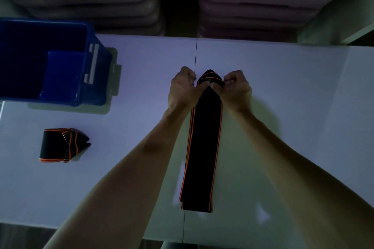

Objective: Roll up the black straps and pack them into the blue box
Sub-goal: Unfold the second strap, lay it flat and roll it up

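step: starting roll | left hand [183,89] and right hand [235,87] pinch black strap [204,147] far end, fingers curled | advice: keep edges aligned between fingertips | blue box [89,79] left, apart

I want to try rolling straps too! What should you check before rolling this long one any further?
1. Both hands on the far end: left hand and right hand pinch the long strap: ok.
2. First fold started at that end: ok.
3. Rest of the strap lies straight on the table: ok.
4. Near end has layers lined up: slightly offset, not ok.
5. Blue box open, within view: ok.
6. Folded strap packed: still on the table, not ok.
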Demonstrator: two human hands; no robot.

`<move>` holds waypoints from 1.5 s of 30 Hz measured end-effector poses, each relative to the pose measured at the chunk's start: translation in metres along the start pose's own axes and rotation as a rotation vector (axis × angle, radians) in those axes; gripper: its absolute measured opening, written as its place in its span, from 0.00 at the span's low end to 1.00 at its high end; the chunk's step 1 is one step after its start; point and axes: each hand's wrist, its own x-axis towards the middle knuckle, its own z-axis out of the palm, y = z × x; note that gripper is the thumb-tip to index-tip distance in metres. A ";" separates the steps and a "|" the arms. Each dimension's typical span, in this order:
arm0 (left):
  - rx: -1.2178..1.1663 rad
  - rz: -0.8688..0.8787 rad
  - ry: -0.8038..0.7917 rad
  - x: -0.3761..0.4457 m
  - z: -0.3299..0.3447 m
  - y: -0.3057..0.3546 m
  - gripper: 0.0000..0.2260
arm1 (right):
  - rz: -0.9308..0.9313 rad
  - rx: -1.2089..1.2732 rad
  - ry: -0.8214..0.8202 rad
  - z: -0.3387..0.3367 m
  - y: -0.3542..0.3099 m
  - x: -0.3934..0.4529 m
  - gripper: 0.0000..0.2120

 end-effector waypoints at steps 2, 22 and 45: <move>0.007 -0.016 -0.010 -0.014 -0.004 -0.010 0.11 | 0.061 0.034 0.025 -0.005 0.007 -0.013 0.13; 0.043 0.022 -0.013 -0.168 -0.005 -0.104 0.02 | -0.191 -0.074 -0.117 -0.046 0.086 -0.165 0.07; 0.079 -0.062 0.016 -0.275 0.013 -0.125 0.12 | 0.069 -0.086 -0.531 -0.076 0.094 -0.258 0.09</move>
